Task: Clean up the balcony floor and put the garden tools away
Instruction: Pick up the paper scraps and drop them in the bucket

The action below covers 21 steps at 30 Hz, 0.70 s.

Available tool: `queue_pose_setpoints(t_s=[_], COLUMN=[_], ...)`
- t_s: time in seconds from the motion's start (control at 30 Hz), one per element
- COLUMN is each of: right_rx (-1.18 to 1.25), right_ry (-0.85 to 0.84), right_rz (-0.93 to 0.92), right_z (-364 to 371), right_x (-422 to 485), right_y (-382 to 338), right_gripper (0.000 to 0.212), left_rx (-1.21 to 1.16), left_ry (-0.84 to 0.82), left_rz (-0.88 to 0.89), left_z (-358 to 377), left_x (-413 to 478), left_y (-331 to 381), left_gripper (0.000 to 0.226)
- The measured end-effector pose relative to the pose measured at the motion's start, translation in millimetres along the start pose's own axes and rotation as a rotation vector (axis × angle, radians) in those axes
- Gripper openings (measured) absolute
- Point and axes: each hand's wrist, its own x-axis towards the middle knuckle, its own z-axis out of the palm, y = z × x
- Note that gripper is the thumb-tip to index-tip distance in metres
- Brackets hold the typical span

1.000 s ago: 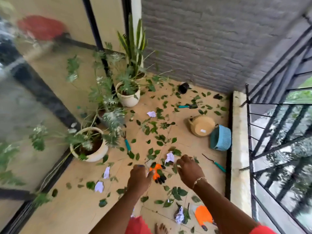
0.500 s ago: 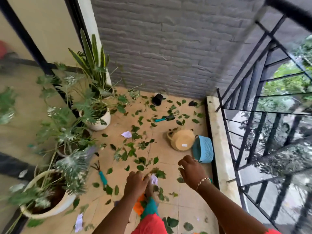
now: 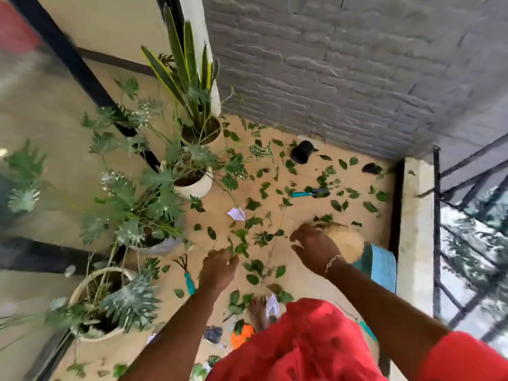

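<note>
Hovering over the balcony floor (image 3: 299,210), the right hand (image 3: 313,246) has its fingers spread and loosely bent, holding nothing. It is just above the near-left edge of a tan basket (image 3: 347,240), which lies beside a blue basket (image 3: 384,268) on the right. The left hand (image 3: 218,270) is curled among leafy stems (image 3: 247,243); blur hides whether it grips one. Green leaves (image 3: 369,207) litter the tiles. A teal-handled trowel (image 3: 310,193) lies far off, near a tipped black pot (image 3: 302,152). A teal-handled hand rake (image 3: 187,276) lies just left of the left hand. An orange glove (image 3: 243,332) lies near, by a bare foot (image 3: 257,312). Potted plants (image 3: 192,182) line the left side.
</note>
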Motion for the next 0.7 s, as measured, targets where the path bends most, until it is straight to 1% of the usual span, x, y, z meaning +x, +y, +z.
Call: queue_pose_setpoints(t_s=[0.1,0.2,0.33,0.43,0.53,0.6,0.7], right_rx=[-0.037,-0.036,-0.032,-0.030,-0.003,0.050,0.103], right_ry=[-0.108,-0.171,-0.228,-0.259,-0.270,-0.238,-0.176], right_rz=[-0.031,-0.067,-0.113,-0.156,-0.167,-0.136,-0.070], right_z=[1,5,24,60,111,152,224], right_x=[39,88,166,225,280,314,363], right_y=[14,32,54,76,96,105,116], right_gripper=[0.030,0.029,0.030,0.030,0.027,0.024,0.023], left_rx=[-0.094,-0.152,-0.245,-0.380,-0.529,-0.624,-0.751], left_ry=[0.047,0.091,0.176,0.191,0.250,0.312,0.457], left_rz=[-0.043,-0.085,-0.213,-0.347,-0.448,-0.487,-0.526], left_z=[-8,-11,5,45,96,134,196], left_x=[27,54,102,154,211,252,309], left_y=[14,25,28,22,19,17,9], left_gripper=[0.041,0.040,0.038,0.038,0.041,0.049,0.044])
